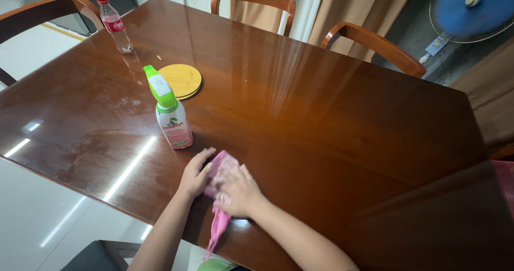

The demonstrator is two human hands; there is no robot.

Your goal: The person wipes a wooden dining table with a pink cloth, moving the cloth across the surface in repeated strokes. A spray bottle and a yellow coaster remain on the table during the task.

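The head view shows a big brown tabletop (332, 121) first, shiny, with pale smudgy marks on its left part. Three wooden chairs (375, 43) stand around its far sides. A blue fan (471, 8) is up in the far right corner, and tan curtains (342, 3) hang behind the chairs.

Next comes the spray bottle (172, 118). It is white and pink with a green top, and it stands upright just beside my left hand. Behind it lies a round yellow mat (182, 80), flat on the wood. Far back on the left stands a small clear bottle with a red cap (114, 24), well apart from me.

Then my hands. My left hand (197, 172) is open and flat, with its fingers on the left edge of the pink cloth (219, 196). My right hand (240, 192) is open too and presses down on top of the cloth. I am not gripping it, just pushing on it. The cloth is bunched up under my palms, near the edge of the tabletop that is close to me, and one thin end hangs over that edge.

I think wiping goes best if I spread the cloth flatter, so more of it touches the wood. I should press evenly and keep my left hand clear of the spray bottle, so it does not tip.
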